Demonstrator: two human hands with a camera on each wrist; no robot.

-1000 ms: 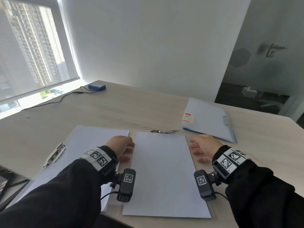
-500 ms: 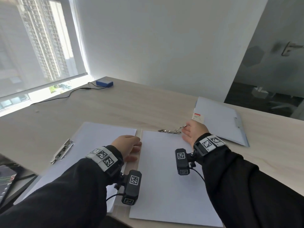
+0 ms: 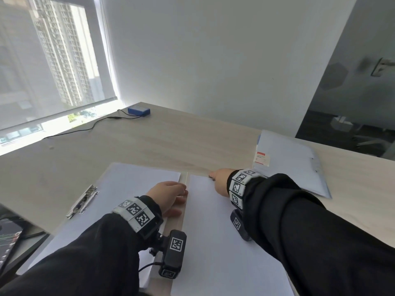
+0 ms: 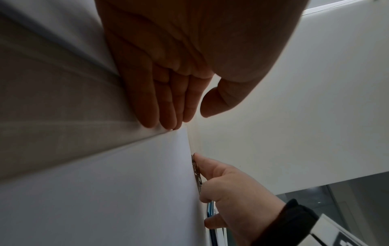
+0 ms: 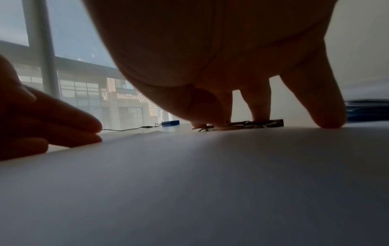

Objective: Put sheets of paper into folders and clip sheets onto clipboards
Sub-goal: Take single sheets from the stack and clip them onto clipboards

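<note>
A white sheet (image 3: 213, 236) lies on a clear clipboard (image 3: 185, 180) in front of me. My right hand (image 3: 221, 181) reaches over the sheet's top edge, its thumb and fingers bent down onto the metal clip (image 5: 252, 124), which shows edge-on in the left wrist view (image 4: 196, 171). In the head view the hand hides nearly all of the clip. My left hand (image 3: 171, 194) lies flat with straight fingers (image 4: 160, 99) on the sheet's left edge. To the left lies a second clipboard with a sheet (image 3: 128, 189) and its own clip (image 3: 82, 201).
A pale folder (image 3: 295, 165) with a red-and-white label (image 3: 261, 159) lies at the right. A blue box (image 3: 139, 110) with a black cable (image 3: 85, 129) sits at the far left by the window. A phone (image 3: 7, 242) lies below the table's left edge.
My right hand has moved from the sheet's right side up to the clip at its top edge and settled over it. The left hand has stayed on the sheet's left edge.
</note>
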